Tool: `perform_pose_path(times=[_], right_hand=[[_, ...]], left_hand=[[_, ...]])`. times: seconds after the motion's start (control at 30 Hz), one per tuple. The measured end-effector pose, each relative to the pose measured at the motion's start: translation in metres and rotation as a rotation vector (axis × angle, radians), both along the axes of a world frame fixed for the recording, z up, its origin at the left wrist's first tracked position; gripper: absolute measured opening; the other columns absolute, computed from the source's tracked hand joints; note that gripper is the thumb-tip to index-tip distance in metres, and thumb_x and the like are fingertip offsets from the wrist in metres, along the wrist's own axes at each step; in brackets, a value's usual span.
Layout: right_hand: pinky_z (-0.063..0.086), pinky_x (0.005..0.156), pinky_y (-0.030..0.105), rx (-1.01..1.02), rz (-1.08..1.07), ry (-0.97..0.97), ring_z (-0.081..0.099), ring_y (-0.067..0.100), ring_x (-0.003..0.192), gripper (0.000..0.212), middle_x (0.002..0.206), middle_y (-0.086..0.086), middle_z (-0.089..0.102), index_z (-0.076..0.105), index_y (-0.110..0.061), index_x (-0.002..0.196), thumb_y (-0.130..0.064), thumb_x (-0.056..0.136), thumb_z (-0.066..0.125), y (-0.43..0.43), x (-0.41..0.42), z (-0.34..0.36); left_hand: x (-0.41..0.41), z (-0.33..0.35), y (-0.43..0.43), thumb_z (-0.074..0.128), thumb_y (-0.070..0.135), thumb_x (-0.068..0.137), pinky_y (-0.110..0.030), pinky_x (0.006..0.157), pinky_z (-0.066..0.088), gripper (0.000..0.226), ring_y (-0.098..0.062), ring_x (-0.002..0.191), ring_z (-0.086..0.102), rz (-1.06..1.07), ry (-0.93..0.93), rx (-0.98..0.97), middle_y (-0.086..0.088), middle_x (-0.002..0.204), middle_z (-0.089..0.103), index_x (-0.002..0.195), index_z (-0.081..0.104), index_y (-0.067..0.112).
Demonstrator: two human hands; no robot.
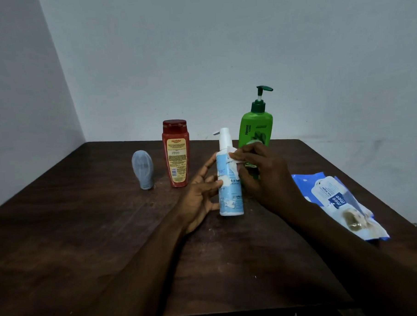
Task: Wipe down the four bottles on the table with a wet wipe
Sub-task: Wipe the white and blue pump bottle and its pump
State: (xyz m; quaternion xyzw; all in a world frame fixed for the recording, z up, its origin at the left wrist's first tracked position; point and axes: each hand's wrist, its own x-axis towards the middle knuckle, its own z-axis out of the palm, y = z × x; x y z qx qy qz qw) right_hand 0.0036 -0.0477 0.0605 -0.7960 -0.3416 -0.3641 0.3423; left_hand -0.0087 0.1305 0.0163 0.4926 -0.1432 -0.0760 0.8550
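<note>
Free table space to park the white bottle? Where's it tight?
Free: near-left table, bordered by grey bottle, red bottle and left forearm; also between the forearms. Tight: centre, left hand and right hand with wet wipe on the white bottle, green pump bottle just behind; wipes pack takes the right side.

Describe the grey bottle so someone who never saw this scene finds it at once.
On the dark wooden table, look toward the far left. The grey bottle stands leftmost, beside the red bottle. It is the shortest, rounded on top, narrow end down.
</note>
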Motion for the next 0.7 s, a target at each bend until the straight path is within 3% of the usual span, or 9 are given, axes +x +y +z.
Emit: perform_pose_path(times=[0.13,0.23,0.33,0.43,0.53,0.7], right_hand=[[0.052,0.093,0.023,-0.089,0.017,0.050,0.060,0.012,0.106,0.030,0.117,0.008,0.061,0.071,-0.006,0.118,-0.017,0.091,0.065,-0.003,-0.022,-0.013],[0.045,0.098,0.015,-0.172,0.011,0.005,0.063,0.013,0.104,0.023,0.116,0.009,0.065,0.074,-0.007,0.112,-0.013,0.089,0.073,-0.009,-0.035,-0.033],[0.057,0.089,0.033,-0.206,0.052,0.009,0.069,0.019,0.101,0.025,0.117,0.009,0.066,0.075,-0.009,0.111,-0.012,0.086,0.074,-0.016,-0.045,-0.054],[0.060,0.081,0.036,-0.190,0.099,0.040,0.070,0.020,0.096,0.029,0.115,0.006,0.066,0.075,-0.010,0.110,-0.028,0.095,0.058,-0.020,-0.054,-0.062],[0.059,0.081,0.032,-0.211,0.062,0.025,0.070,0.019,0.093,0.023,0.110,0.008,0.069,0.078,-0.010,0.105,-0.016,0.088,0.063,-0.022,-0.054,-0.056],[0.050,0.092,0.014,-0.134,0.037,0.048,0.067,0.013,0.095,0.022,0.105,0.007,0.070,0.078,-0.006,0.099,0.004,0.080,0.076,-0.016,-0.036,-0.040]], left_hand=[[-0.002,0.000,0.000,0.058,0.005,0.085,-0.050,0.082,0.059,0.066,-0.029,0.122,0.061,0.019,-0.013,-0.008,-0.006,0.135,0.064,0.142,0.046,0.035],[-0.001,-0.002,0.001,0.057,0.003,0.087,-0.052,0.084,0.059,0.065,-0.030,0.122,0.062,0.040,-0.012,0.006,-0.007,0.135,0.064,0.142,0.046,0.036],[0.001,-0.004,0.002,0.058,0.002,0.088,-0.053,0.083,0.059,0.064,-0.027,0.117,0.065,0.071,-0.010,0.039,-0.009,0.132,0.064,0.139,0.048,0.039],[0.002,-0.004,0.001,0.063,0.006,0.082,-0.053,0.082,0.058,0.067,-0.026,0.117,0.065,0.084,-0.005,0.060,-0.011,0.132,0.063,0.139,0.049,0.039],[0.001,-0.004,0.000,0.064,0.007,0.084,-0.054,0.085,0.057,0.068,-0.028,0.122,0.062,0.077,-0.015,0.070,-0.010,0.134,0.063,0.142,0.046,0.038],[-0.001,-0.004,0.002,0.073,0.007,0.084,-0.056,0.089,0.056,0.073,-0.027,0.120,0.064,0.100,-0.084,0.160,-0.004,0.133,0.064,0.143,0.045,0.040]])
